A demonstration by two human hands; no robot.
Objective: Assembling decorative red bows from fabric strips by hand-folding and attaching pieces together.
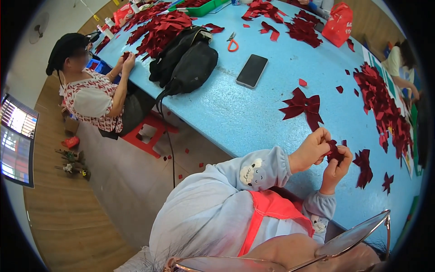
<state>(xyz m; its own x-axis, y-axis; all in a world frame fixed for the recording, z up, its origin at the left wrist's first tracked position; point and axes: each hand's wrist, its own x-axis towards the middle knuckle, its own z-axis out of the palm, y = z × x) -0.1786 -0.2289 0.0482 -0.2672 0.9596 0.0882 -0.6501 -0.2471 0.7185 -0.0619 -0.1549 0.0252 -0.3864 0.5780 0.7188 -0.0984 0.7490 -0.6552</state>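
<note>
Above the near side of the blue table, my left hand (311, 149) pinches a small dark red ribbon bow (333, 153) between thumb and fingers. On the bow's other side, my right hand (337, 171) is closed on the same piece; the fingers hide much of it. A larger finished-looking red bow (304, 108) lies flat just beyond my hands. To the right of my right hand rest another dark red bow (364, 168) and a smaller one (388, 182).
The blue table (199, 120) holds a phone (252, 70), orange-handled scissors (232, 43), a black bag (188, 63) and a red plastic bag (338, 25). Bow piles (383, 106) line the right edge. A person (93, 86) sits at left on a red stool (149, 131).
</note>
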